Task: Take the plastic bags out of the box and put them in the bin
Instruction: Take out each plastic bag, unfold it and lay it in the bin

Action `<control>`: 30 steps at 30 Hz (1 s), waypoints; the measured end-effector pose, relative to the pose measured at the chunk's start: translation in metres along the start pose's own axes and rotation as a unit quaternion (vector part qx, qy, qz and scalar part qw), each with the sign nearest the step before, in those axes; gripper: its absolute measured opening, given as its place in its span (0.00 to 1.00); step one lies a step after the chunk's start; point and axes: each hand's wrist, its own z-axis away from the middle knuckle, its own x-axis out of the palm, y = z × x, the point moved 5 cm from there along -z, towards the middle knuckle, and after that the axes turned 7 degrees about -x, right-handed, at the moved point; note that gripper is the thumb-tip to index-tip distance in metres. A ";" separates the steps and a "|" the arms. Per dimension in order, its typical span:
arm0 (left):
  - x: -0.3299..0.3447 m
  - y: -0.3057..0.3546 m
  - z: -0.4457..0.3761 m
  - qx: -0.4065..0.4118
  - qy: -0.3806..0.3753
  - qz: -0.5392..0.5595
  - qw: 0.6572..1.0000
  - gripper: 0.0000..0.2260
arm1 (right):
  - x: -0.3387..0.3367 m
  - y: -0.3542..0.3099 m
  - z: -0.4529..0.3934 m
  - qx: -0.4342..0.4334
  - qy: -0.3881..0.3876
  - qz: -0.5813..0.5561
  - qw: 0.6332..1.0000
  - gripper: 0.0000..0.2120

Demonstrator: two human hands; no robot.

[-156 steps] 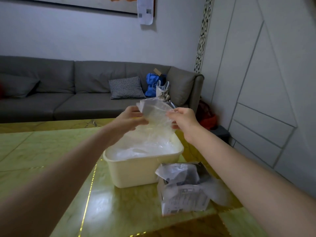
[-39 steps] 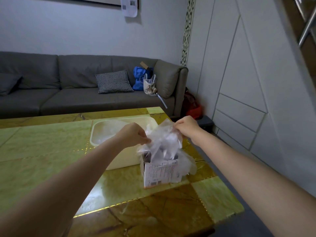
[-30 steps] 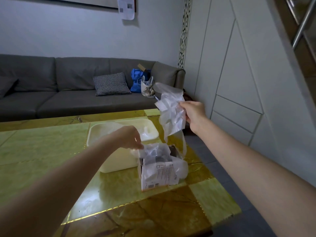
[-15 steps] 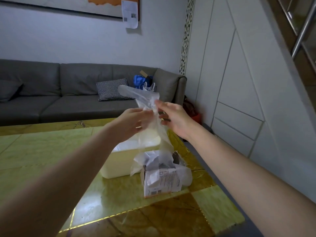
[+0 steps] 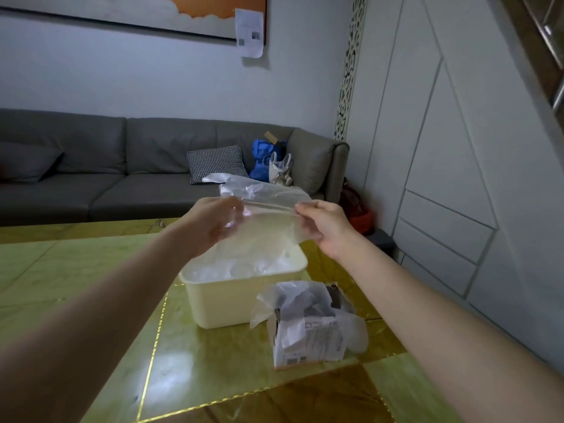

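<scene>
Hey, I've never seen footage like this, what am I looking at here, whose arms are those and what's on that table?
There is no machine here. A person wears a wide-angle camera on the head, so you see their own two bare arms reaching forward. There is just this one view.

The left hand and right hand each pinch an end of a clear plastic bag, holding it stretched above a cream bin. The bin stands on a glossy green and gold table and already holds crumpled clear plastic.

Beside the bin, nearer the person, stands a small cardboard box, open at the top, with more plastic bags spilling out of it.

Behind the table is a grey sofa with a checked cushion and a blue bag on it.
</scene>
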 end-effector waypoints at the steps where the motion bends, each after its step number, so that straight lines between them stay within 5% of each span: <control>1: -0.010 -0.001 -0.005 0.014 0.040 -0.035 0.999 0.07 | 0.004 0.001 -0.004 -0.015 0.003 0.042 0.999 0.05; 6: -0.064 -0.009 -0.029 0.023 0.190 -0.122 0.974 0.06 | 0.022 0.026 -0.029 -0.064 0.014 0.274 0.959 0.11; 10: -0.100 -0.002 -0.043 0.081 0.344 -0.257 0.899 0.11 | 0.028 0.057 -0.050 -0.059 -0.015 0.358 0.932 0.11; 12: -0.084 0.008 -0.049 0.173 0.290 -0.356 0.871 0.13 | 0.032 0.068 -0.058 -0.074 -0.037 0.414 0.907 0.12; 14: -0.053 0.001 -0.060 0.220 0.137 -0.490 0.833 0.21 | 0.034 0.077 -0.064 -0.083 -0.059 0.468 0.878 0.11; 16: -0.028 -0.028 -0.069 0.119 -0.012 -0.599 0.792 0.32 | 0.033 0.085 -0.068 -0.078 -0.076 0.485 0.868 0.12; 18: -0.024 -0.063 -0.077 -0.017 -0.079 -0.685 0.724 0.38 | 0.030 0.091 -0.069 -0.057 -0.094 0.505 0.856 0.12; 21: -0.020 -0.092 -0.084 -0.063 -0.106 -0.755 0.644 0.32 | 0.029 0.091 -0.066 -0.055 -0.128 0.593 0.793 0.18; 24: -0.018 -0.095 -0.091 -0.045 -0.096 -0.758 0.644 0.28 | 0.043 0.071 -0.064 -0.203 -0.146 0.673 0.697 0.19; 26: -0.017 -0.095 -0.095 -0.048 -0.097 -0.763 0.637 0.27 | 0.057 0.063 -0.063 -0.240 -0.222 0.653 0.683 0.17; 28: -0.017 -0.096 -0.099 -0.045 -0.097 -0.771 0.628 0.27 | 0.061 0.077 -0.066 -0.155 -0.333 0.640 0.675 0.21; 30: -0.017 -0.098 -0.103 -0.051 -0.097 -0.764 0.636 0.28 | 0.053 0.101 -0.071 -0.022 -0.388 0.685 0.617 0.33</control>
